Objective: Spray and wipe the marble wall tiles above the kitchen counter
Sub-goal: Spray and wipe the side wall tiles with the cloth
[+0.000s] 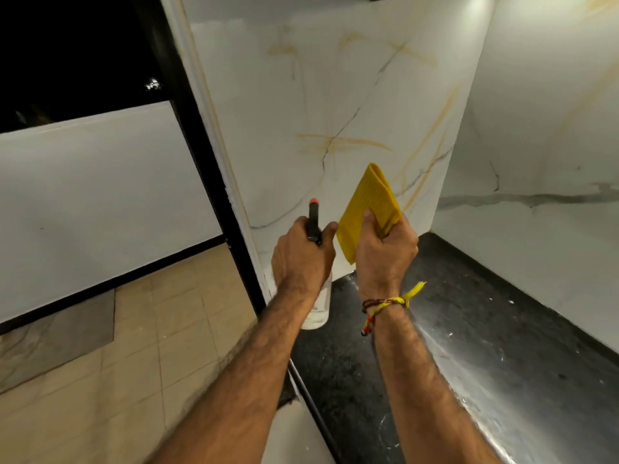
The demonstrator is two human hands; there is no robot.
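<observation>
**Two Hands Raised at the Marble Wall Tiles: Bottle Left, Cloth Right**

Both hands were held up in front of the marble wall tiles [335, 105], above the near end of the black counter [485, 329].

The left hand [301, 259] held a spray bottle [318, 309]. Its grip was closed around the bottle's neck, with the fingers wrapped out of sight on the far side. The black spray head with its red nozzle tip [313, 201] stood above the knuckles and pointed at the tiles. The clear bottle body hung below the hand, over the counter's left edge.

The right hand [385, 252] held a folded yellow cloth [371, 205]. Its grip was a pinch, with the thumb pressed on the near face of the cloth and the fingers curled behind it. The cloth stood upright above the hand, close to the wall; whether it touched the tile could not be determined. A yellow and red thread band [385, 304] was tied at the right wrist.

The tiles were white with gold and grey veins and continued round the corner onto the right-hand wall [542, 145]. A black frame [207, 155] bounded the tiled wall on the left, with a beige tiled floor [134, 346] below it.
</observation>
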